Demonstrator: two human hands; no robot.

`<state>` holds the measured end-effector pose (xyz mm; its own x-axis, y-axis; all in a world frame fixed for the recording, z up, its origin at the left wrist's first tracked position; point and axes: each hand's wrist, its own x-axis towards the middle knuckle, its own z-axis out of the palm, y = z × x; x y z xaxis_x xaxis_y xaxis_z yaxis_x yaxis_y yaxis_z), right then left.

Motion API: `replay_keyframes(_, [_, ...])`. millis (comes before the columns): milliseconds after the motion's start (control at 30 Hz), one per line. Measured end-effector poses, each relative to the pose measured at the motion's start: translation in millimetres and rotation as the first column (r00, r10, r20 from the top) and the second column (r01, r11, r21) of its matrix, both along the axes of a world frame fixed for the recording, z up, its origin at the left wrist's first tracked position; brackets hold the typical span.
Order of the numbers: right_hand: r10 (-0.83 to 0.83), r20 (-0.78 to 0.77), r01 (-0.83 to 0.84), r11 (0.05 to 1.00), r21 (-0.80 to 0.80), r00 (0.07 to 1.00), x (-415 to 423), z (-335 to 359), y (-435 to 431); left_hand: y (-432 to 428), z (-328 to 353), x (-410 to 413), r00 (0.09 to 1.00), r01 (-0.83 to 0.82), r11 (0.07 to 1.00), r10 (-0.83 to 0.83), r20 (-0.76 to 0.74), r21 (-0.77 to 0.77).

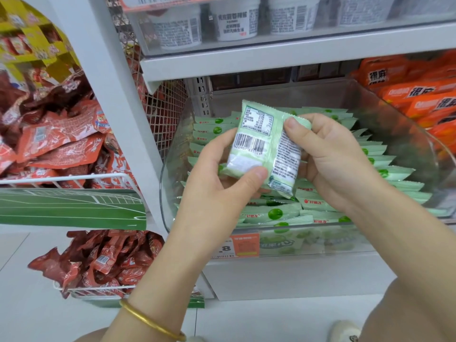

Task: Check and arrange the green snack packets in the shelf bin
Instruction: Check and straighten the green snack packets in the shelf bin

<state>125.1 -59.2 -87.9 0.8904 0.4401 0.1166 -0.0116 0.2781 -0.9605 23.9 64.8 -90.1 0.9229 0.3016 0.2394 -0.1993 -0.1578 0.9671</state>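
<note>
White shelving framed a clear bin of green packets; my left hand and right hand together pinched 1 packet, barcode up.

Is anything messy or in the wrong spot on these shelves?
Yes. In the clear bin, most green packets stand in neat rows, but the front packets lie flat and crooked. The left hand and right hand hold one packet above them, barcode side up. The red packets at lower left hang over their wire basket.
</note>
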Motion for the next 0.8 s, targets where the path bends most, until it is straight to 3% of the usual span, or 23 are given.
replay_keyframes(167, [0.083,-0.066,-0.081,0.996,0.030,0.994,1.7,2.6,-2.7,6.9,-3.6,2.5,0.985,-0.160,0.957,0.137,-0.108,-0.241])
replay_keyframes(333, [0.101,-0.127,-0.080,0.984,0.159,0.987,4.5,1.8,-3.1,14.0,0.9,5.3,0.976,-0.147,0.823,0.030,-0.217,-0.549])
replay_keyframes(434, [0.106,0.089,-0.102,0.994,-0.050,0.990,5.3,-2.7,-4.7,16.0,1.9,6.5,0.968,-0.146,0.823,0.003,-0.252,-0.550])
replay_keyframes(534, [0.086,0.320,0.012,0.957,-0.291,0.944,1.2,-3.5,-3.4,15.5,3.6,6.8,0.965,-0.142,0.859,0.009,-0.263,-0.493])
replay_keyframes(600, [0.015,0.377,0.101,0.953,-0.286,0.926,0.2,-2.1,-0.5,18.3,3.9,7.0,0.960,-0.212,0.928,0.139,-0.244,-0.305])
replay_keyframes(634, [-0.015,0.409,0.135,0.954,-0.267,0.912,0.1,-1.0,0.9,22.3,1.4,7.7,0.947,-0.275,0.956,0.251,-0.201,-0.101])
replay_keyframes(700, [-0.076,0.479,0.215,0.946,-0.243,0.874,0.9,-0.6,3.2,29.3,-3.1,8.2,0.903,-0.395,0.859,0.428,-0.032,0.325])
replay_keyframes(800, [-0.165,0.542,0.339,0.910,-0.240,0.824,5.3,-6.4,7.0,32.6,-10.5,10.5,0.885,-0.400,0.702,0.464,0.048,0.589])
